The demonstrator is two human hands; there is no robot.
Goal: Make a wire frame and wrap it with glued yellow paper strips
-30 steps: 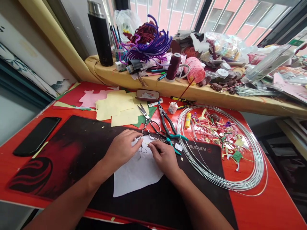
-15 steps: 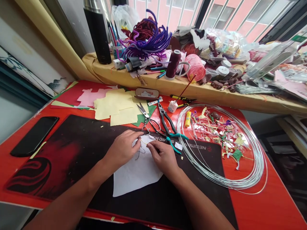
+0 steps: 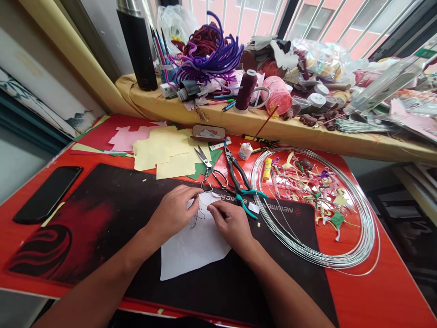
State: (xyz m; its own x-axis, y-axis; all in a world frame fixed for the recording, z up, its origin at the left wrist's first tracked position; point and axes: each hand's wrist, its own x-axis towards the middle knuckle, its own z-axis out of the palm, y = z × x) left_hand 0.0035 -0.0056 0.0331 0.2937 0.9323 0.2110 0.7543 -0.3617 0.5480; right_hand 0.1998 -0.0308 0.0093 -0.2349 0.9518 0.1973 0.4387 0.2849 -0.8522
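Over a white sheet of paper (image 3: 191, 255), my left hand (image 3: 175, 207) is closed in a pinch on a thin bent wire (image 3: 198, 218), whose dark loops hang below the fingertips. My right hand (image 3: 232, 223) is closed too, its thumb and forefinger pinching the end of a narrow yellow strip (image 3: 204, 203). That strip runs across the small gap to the left fingertips; where it meets the wire is hidden by the fingers. Scissors (image 3: 206, 168) lie just beyond my hands, with black and teal pliers (image 3: 237, 173) to their right.
A large wire coil (image 3: 341, 259) surrounds paper scraps (image 3: 317, 187) on the right. Yellow paper sheets (image 3: 160, 148) lie at the back left, a black phone (image 3: 49, 193) at far left. A white glue bottle (image 3: 245, 151) holds a stick. Behind is a crowded ledge (image 3: 218, 118).
The right fingertips have shifted very slightly left, toward the left hand. Both pinches are kept, and the things on the table lie as before.
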